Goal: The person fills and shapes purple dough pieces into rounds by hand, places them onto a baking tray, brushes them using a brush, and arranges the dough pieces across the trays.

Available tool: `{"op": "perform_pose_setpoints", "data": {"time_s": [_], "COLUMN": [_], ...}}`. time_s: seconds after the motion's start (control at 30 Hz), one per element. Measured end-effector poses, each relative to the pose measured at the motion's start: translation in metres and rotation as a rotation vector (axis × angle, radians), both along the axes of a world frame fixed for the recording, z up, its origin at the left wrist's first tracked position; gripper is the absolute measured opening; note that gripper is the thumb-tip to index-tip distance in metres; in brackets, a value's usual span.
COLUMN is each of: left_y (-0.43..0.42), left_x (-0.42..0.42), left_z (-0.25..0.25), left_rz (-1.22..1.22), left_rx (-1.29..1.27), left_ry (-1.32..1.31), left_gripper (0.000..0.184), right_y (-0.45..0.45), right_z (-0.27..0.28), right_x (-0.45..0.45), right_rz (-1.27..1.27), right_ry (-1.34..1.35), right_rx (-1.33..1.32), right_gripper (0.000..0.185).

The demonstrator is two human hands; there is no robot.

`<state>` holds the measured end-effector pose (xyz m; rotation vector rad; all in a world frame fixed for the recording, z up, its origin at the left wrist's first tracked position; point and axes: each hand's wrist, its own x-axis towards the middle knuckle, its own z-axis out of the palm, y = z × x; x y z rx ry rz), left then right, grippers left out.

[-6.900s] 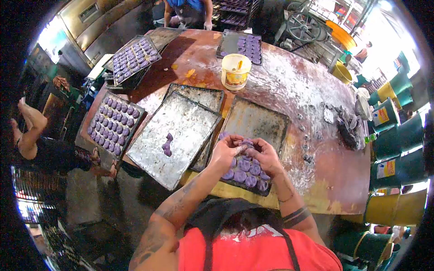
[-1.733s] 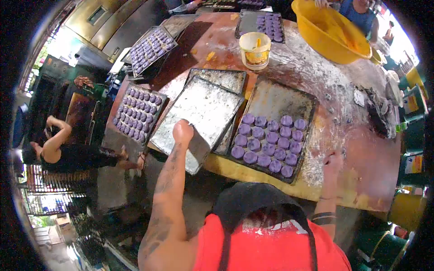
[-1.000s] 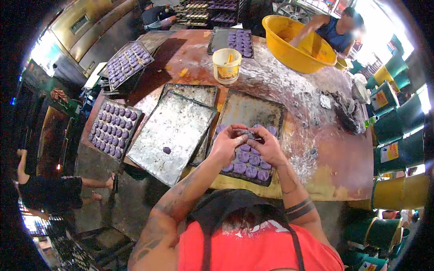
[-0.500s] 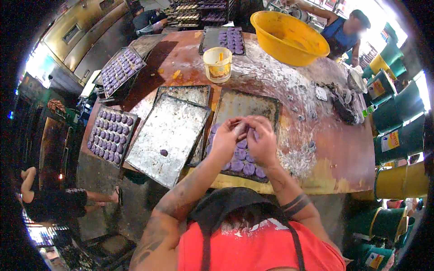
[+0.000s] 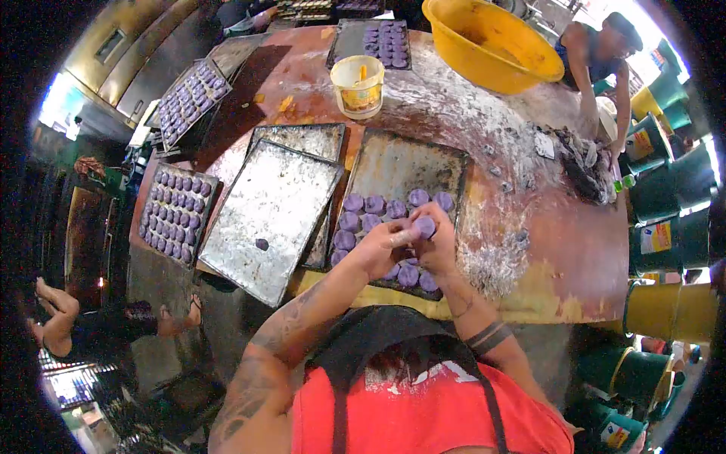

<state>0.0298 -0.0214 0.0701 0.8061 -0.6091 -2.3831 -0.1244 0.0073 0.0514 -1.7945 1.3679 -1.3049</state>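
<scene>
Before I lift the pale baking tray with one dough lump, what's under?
A stained baking tray shows past its far edge, more dark metal at right; the rest is covered.

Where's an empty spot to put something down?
Try the bare table at near right, between the white powder and the right edge. The front tray is free at its far part, beyond the purple rounds. Its near half is crowded; so is the lower-left tray.
</scene>
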Motion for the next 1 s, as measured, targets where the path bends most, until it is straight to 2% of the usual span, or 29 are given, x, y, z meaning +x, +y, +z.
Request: {"op": "perform_pose_setpoints", "data": {"time_s": [0.03,0.07,0.17,0.2,0.3,0.33,0.4,0.43,0.5,0.53,0.6,0.63,0.67,0.73,0.8,0.83,0.87,0.9,0.93,0.97,1.0], "left_y": [-0.001,-0.001,-0.008,-0.010,-0.017,-0.017,-0.022,-0.023,-0.021,-0.018,-0.018,-0.015,-0.010,-0.015,-0.017,-0.019,-0.019,-0.019,-0.017,-0.015,-0.012], "left_x": [0.003,0.006,0.008,0.005,0.000,-0.003,-0.001,0.001,0.014,0.023,0.041,0.047,0.046,0.038,0.038,0.040,0.043,0.048,0.056,0.060,0.062], "left_z": [-0.006,-0.011,-0.012,-0.018,-0.050,-0.040,-0.035,-0.030,-0.020,-0.017,-0.020,-0.026,-0.037,-0.038,-0.038,-0.032,-0.022,-0.016,-0.024,-0.024,-0.022], "left_rz": [0.013,0.022,0.280,0.234,-0.037,-0.038,0.052,0.096,0.081,0.073,0.078,0.077,0.162,0.028,-0.077,-0.107,-0.131,-0.154,-0.140,-0.121,-0.100], "left_rx": [0.001,0.005,-0.264,-0.438,-0.794,-0.723,-0.777,-0.803,-0.681,-0.634,-0.499,-0.401,-0.472,-0.352,-0.265,-0.320,-0.374,-0.427,-0.393,-0.389,-0.385], "left_ry": [-0.085,-0.171,-0.600,-0.696,-0.944,-0.995,-1.009,-1.013,-0.973,-0.936,-0.832,-0.771,-0.669,-0.616,-0.583,-0.631,-0.681,-0.732,-0.719,-0.747,-0.777], "left_gripper": [0.027,0.028,0.027,0.042,0.062,0.074,0.075,0.076,0.070,0.066,0.055,0.048,0.039,0.036,0.034,0.034,0.033,0.033,0.032,0.031,0.031], "right_y": [0.003,0.005,-0.002,-0.014,-0.050,-0.069,-0.101,-0.106,-0.113,-0.115,-0.105,-0.091,-0.074,-0.079,-0.110,-0.101,-0.086,-0.072,-0.055,-0.028,0.002], "right_z": [-0.006,-0.010,-0.027,-0.043,-0.004,-0.018,-0.046,-0.051,-0.058,-0.056,-0.079,-0.079,-0.078,-0.063,-0.039,-0.023,-0.014,0.016,0.009,-0.018,-0.035], "right_x": [0.006,0.008,0.011,0.003,-0.009,-0.013,-0.016,-0.016,-0.014,-0.011,-0.001,0.005,0.011,-0.002,-0.030,-0.052,-0.081,-0.107,-0.141,-0.177,-0.205], "right_rz": [-0.058,-0.064,-0.149,-0.186,-0.096,-0.128,-0.195,-0.183,-0.160,-0.159,-0.208,-0.161,-0.110,0.063,0.298,-0.130,-0.350,-0.494,-0.592,-0.781,-0.851], "right_ry": [-0.089,0.026,-0.455,-0.447,-0.109,-0.036,0.110,0.358,0.850,0.918,0.848,0.915,0.980,0.982,0.812,0.195,0.161,0.277,0.411,0.568,0.799], "right_rx": [0.077,0.126,0.519,0.620,0.671,0.614,0.497,0.420,0.259,0.368,0.134,0.056,-0.019,0.093,0.489,0.554,0.322,0.387,0.278,0.374,0.335], "right_gripper": [0.046,0.046,0.045,0.036,0.026,0.025,0.028,0.026,0.024,0.031,0.037,0.039,0.041,0.042,0.042,0.040,0.035,0.033,0.031,0.032,0.034]}}
